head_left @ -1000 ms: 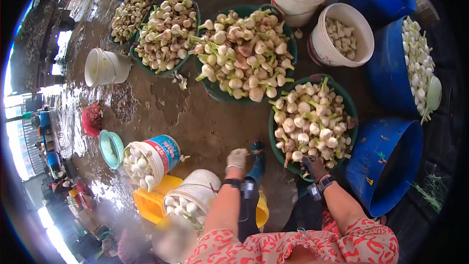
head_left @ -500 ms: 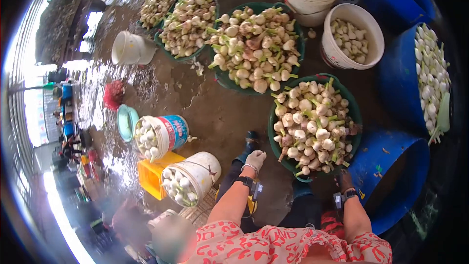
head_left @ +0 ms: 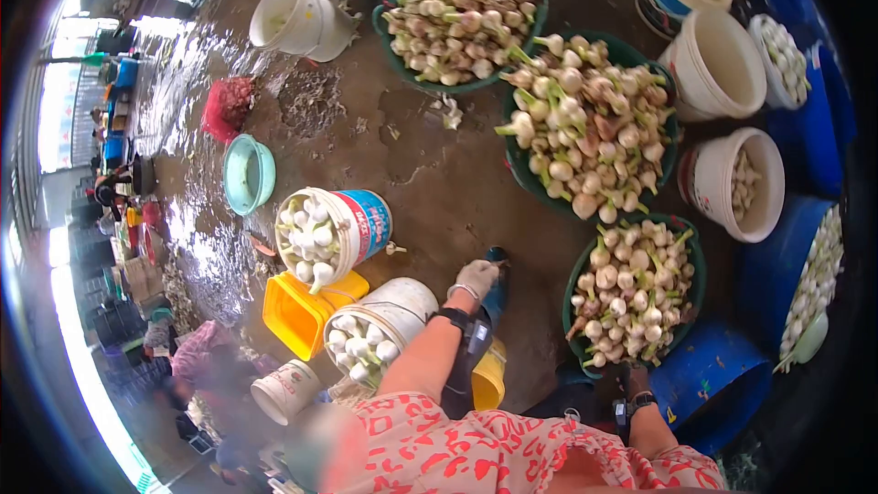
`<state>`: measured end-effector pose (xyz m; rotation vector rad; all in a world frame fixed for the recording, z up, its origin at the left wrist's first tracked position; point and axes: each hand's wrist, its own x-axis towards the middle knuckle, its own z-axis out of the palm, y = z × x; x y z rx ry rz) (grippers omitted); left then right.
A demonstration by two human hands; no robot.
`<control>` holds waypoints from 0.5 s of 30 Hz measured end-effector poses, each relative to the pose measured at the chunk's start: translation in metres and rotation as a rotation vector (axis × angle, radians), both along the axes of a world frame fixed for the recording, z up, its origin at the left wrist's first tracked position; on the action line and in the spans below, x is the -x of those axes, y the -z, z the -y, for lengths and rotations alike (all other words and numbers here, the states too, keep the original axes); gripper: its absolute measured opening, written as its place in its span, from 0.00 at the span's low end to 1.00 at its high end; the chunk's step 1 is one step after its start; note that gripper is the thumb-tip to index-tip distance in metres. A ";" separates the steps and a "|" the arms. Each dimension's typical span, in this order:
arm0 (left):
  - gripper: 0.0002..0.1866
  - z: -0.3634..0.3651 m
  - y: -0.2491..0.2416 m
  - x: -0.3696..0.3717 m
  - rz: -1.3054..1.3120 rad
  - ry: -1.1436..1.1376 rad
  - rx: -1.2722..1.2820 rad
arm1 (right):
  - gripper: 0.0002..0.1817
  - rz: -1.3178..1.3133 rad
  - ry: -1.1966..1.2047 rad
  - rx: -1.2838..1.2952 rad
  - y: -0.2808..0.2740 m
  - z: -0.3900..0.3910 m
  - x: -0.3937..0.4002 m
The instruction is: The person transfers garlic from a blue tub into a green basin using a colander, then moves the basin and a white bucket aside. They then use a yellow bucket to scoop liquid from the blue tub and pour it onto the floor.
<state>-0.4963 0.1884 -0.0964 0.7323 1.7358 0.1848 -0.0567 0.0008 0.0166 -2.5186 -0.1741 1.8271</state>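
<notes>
My left hand (head_left: 477, 280), in a pale glove, hangs over the wet floor above a dark boot; its fingers are curled, and whatever they may hold is hidden. My right hand (head_left: 634, 379), dark and partly in shadow, is at the lower edge of the nearest green basket (head_left: 701, 288); its fingers cannot be made out. Garlic bulbs (head_left: 631, 288) with short green stems fill that basket. To the left of my left hand, a white bucket (head_left: 410, 304) lies tilted with cleaner white bulbs (head_left: 358, 346) at its mouth.
A labelled bucket (head_left: 366, 224) of bulbs leans by a yellow container (head_left: 297, 316). More heaped baskets (head_left: 540, 32) stand ahead. Blue barrels (head_left: 718, 375) and white buckets (head_left: 718, 64) line the right. Another person (head_left: 206, 357) is at the lower left, blurred.
The view has shifted left, so the baskets appear farther right. My left hand shows slightly higher, its fingers curled; my right hand remains by the nearest basket's lower edge.
</notes>
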 end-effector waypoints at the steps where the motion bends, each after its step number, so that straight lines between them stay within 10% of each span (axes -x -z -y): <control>1: 0.11 -0.023 -0.011 0.027 0.000 -0.061 -0.031 | 0.11 -0.074 -0.044 -0.053 0.021 -0.012 0.011; 15: 0.10 -0.132 -0.045 0.233 -0.010 -0.607 0.265 | 0.11 -0.054 -0.179 -0.168 0.010 -0.286 0.165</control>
